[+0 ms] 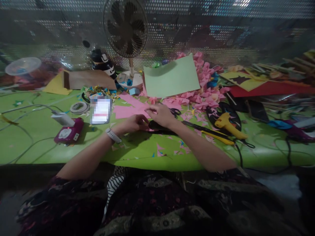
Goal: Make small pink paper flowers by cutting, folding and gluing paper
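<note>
My left hand (136, 124), a white band on its wrist, has its fingers curled in at the front end of a black stapler (159, 127). What those fingers pinch is hidden, though a sliver of pink shows below them. Across the stapler reaches my right hand (161, 114), its bent fingers closed at the edge of pink paper (134, 106). Several flat pink pieces lie just beyond both hands. Behind my right wrist are dark scissor handles (175, 112). A yellow and black cutter knife (209, 132) lies to the right of that forearm.
Left of my hands are a phone (100, 110), a tape roll (79, 107) and a purple power block (69, 131) with cables. A fan (126, 29), a pale green sheet (172, 78) and heaped pink paper pieces (201, 95) stand behind. A yellow glue gun (230, 124) lies right.
</note>
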A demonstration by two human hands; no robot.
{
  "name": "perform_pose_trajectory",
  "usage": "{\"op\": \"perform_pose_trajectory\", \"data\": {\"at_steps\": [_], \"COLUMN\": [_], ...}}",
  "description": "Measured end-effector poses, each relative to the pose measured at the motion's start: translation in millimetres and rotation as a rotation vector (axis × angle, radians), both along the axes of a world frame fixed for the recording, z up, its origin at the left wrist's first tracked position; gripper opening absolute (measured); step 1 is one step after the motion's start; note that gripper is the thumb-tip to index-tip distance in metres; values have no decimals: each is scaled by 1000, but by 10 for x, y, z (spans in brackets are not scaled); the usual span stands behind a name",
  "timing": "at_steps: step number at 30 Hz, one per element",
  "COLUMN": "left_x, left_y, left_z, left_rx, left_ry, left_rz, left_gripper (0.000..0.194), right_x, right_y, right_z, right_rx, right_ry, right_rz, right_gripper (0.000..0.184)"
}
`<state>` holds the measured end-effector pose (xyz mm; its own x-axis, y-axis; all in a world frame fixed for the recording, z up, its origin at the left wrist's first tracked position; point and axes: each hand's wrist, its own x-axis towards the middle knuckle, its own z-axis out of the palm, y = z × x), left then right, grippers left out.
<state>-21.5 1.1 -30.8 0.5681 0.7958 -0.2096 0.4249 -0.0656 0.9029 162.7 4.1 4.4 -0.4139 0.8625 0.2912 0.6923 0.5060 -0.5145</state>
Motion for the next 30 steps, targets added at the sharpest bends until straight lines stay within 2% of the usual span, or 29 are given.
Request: {"op": "perform_pose_trajectory", "data": {"at_steps": [4, 9, 12, 18, 30], "left_x": [-58, -133, -119, -66, -68], "left_y": [34, 107, 98, 50, 37], "left_z": [19, 147, 198, 220, 259], "left_rx": [83, 258, 259, 277, 315], "left_ry": [-21, -229, -330, -421, -427], "left_rz": [6, 242, 314, 334, 339], "left_gripper": [29, 25, 32, 34, 26], "right_x": [29, 157, 223, 232, 231], "right_y": [-3, 21, 42, 61, 36], "right_z": [35, 160, 213, 217, 274], "right_rx": [-5, -15, -63, -266, -380], "right_ry": [23, 250, 304, 381, 447], "right_rz": [25, -10, -32, 74, 112], "right_gripper": [23, 23, 21, 21, 16]}}
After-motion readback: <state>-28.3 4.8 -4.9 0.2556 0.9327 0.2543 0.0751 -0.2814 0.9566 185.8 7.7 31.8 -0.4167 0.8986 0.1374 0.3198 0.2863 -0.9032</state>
